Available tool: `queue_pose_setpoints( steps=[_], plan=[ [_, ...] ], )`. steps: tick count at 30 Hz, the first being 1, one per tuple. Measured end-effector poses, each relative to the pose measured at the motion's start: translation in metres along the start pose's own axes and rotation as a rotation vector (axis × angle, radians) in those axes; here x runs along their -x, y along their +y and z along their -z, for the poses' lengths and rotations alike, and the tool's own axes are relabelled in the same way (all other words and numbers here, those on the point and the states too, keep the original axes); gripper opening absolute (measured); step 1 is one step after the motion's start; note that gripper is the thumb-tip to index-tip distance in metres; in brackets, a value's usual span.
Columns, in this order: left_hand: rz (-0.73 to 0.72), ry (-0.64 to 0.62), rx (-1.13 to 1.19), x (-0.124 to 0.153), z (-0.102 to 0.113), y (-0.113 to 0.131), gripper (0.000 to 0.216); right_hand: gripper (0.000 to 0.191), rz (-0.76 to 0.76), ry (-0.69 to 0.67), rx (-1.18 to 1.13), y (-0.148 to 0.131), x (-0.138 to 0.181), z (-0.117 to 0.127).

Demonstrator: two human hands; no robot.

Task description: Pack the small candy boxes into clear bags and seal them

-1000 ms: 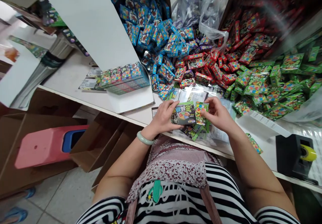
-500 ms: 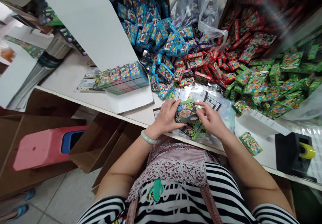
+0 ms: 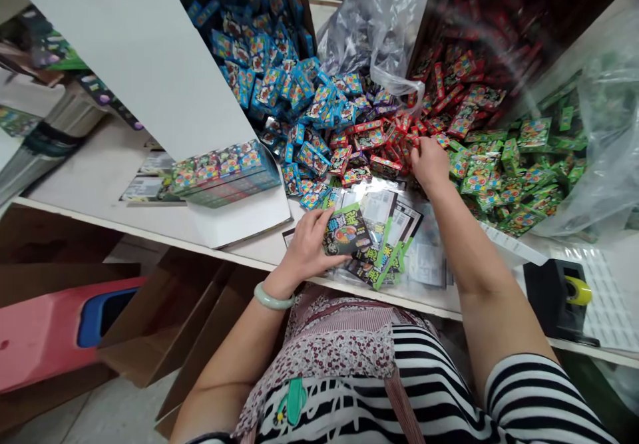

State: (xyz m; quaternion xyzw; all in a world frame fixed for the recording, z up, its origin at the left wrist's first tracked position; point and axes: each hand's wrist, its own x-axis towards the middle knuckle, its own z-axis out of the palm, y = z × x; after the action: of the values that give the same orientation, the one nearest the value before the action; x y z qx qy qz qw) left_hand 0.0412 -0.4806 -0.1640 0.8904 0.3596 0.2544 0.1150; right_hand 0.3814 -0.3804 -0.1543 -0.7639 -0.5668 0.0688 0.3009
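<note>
In my left hand [image 3: 310, 244] is a flat black-and-green printed packet [image 3: 345, 232], pinched at its left edge with the thumb along the bottom. Beneath and right of it, several similar packets [image 3: 392, 247] lie fanned out on clear plastic sleeves [image 3: 425, 257]. My right hand [image 3: 432, 164] is stretched out to the near edge of the pile of small red boxes [image 3: 369, 136]. Its fingers are curled down with the tips at the red boxes; what they hold, if anything, is hidden. Small green boxes [image 3: 509, 171] lie just right of this hand.
Small blue boxes [image 3: 299, 91] are heaped left of the red ones, before a clear plastic bag [image 3: 374, 24]. A white display carton [image 3: 150, 51] holds rows of boxes at left. A black tape dispenser [image 3: 554, 297] stands at right. A pink stool [image 3: 44, 331] is below left.
My right hand has left the packet and moved forward to the red boxes. My left hand keeps the packet, now tilted. The view has shifted, so most things sit further left.
</note>
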Motion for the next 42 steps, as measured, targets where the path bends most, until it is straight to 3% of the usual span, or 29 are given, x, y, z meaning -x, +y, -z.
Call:
queue_pose_setpoints(
  steps=[3,7,12,14,17,20,25,29,34,36,39,42],
  plan=[
    [0.010,0.034,0.003,0.000,0.001,-0.007,0.106,0.018,-0.020,0.023,-0.330,0.005,0.021,0.017],
    [0.028,0.043,0.005,-0.003,0.000,-0.011,0.106,0.033,-0.173,-0.228,-0.814,0.002,0.061,0.034],
    [0.038,0.039,-0.006,0.000,0.002,-0.008,0.106,0.056,-0.283,-0.428,-1.007,-0.009,0.098,0.037],
    [0.051,0.032,-0.021,0.003,0.006,-0.008,0.106,0.056,-0.252,-0.420,-0.976,-0.010,0.104,0.032],
    [0.075,0.018,-0.023,0.005,0.010,-0.009,0.106,0.039,-0.208,-0.319,-0.887,-0.008,0.106,0.021],
    [0.083,0.021,-0.014,0.006,0.011,-0.010,0.107,0.035,-0.279,-0.224,-0.829,-0.004,0.108,0.011],
    [0.091,0.014,-0.008,0.006,0.006,-0.010,0.106,0.042,-0.349,-0.249,-0.874,0.002,0.125,0.010],
    [0.091,0.015,-0.023,0.008,0.004,-0.014,0.106,0.025,-0.229,-0.203,-0.569,0.008,0.152,0.020],
    [0.093,0.007,-0.024,0.011,0.005,-0.019,0.105,0.024,0.133,-0.371,-0.214,0.011,0.168,0.043],
    [0.092,0.004,-0.014,0.010,0.004,-0.019,0.106,0.045,0.291,-0.403,-0.161,0.010,0.163,0.047],
    [0.077,-0.014,0.009,0.006,0.002,-0.016,0.108,0.084,0.388,-0.512,-0.047,0.006,0.150,0.043],
    [0.055,-0.055,0.024,0.004,0.003,-0.013,0.108,0.079,0.408,-0.547,0.014,0.002,0.143,0.037]
  ],
)
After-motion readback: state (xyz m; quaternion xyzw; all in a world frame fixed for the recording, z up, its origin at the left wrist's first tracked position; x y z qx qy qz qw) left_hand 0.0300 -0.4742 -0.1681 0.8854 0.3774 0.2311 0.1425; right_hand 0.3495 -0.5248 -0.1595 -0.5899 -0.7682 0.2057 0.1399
